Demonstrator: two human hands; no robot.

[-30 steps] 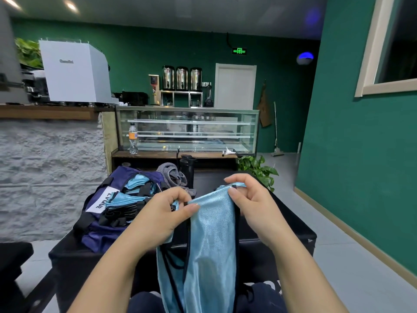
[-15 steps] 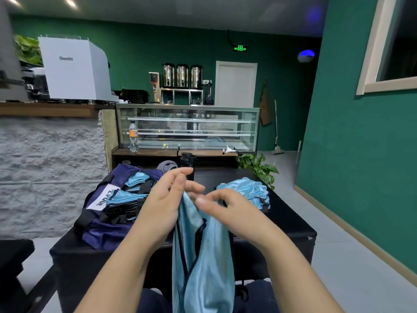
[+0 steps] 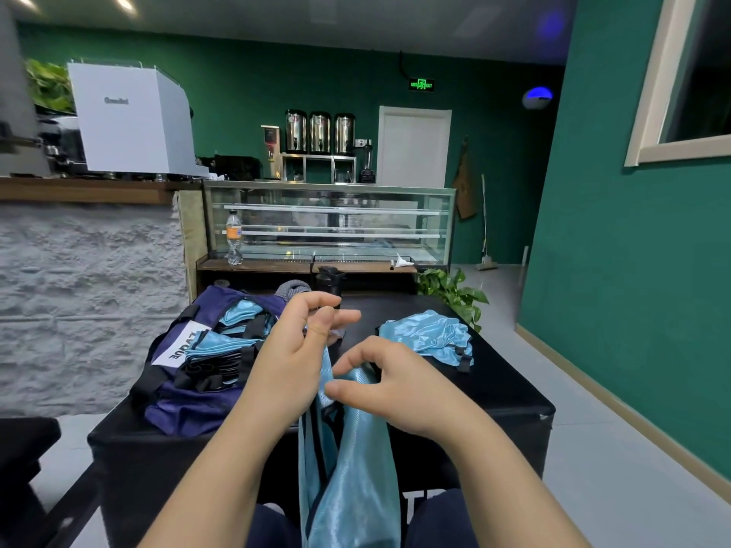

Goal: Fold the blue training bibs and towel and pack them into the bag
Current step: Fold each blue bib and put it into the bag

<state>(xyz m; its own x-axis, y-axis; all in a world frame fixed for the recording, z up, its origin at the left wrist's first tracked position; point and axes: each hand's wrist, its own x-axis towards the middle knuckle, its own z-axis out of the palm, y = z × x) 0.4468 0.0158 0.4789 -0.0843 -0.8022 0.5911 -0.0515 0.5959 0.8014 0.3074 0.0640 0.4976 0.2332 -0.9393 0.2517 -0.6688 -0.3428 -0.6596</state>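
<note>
The head view, the only one, shows a person seated at the near edge of a black surface (image 3: pixel 494 393), both hands raised over a light blue bib (image 3: pixel 348 468) that hangs from them down past the near edge toward the lap. The left hand (image 3: pixel 292 361) has the bib's upper edge caught against its palm and thumb, while its fingers (image 3: pixel 336 316) are loosely curled and spread above the cloth. The right hand (image 3: pixel 395 381) curls its thumb and forefinger round the gathered top of the bib. Toward the left edge of the surface lies the navy bag (image 3: pixel 186 409), open, with several folded blue pieces (image 3: pixel 221 344) and black straps already showing inside it. Toward the far right corner sits a crumpled heap of blue bibs (image 3: pixel 429 336), not yet folded. A grey cloth (image 3: pixel 292 288), perhaps the towel, peeks up behind the bag beside a dark bottle (image 3: pixel 330 280); whether it is packed I cannot tell. By my judgement the work is partway along: some bibs are packed, one is being gathered for folding, and the heap plus likely the towel remain.
</note>
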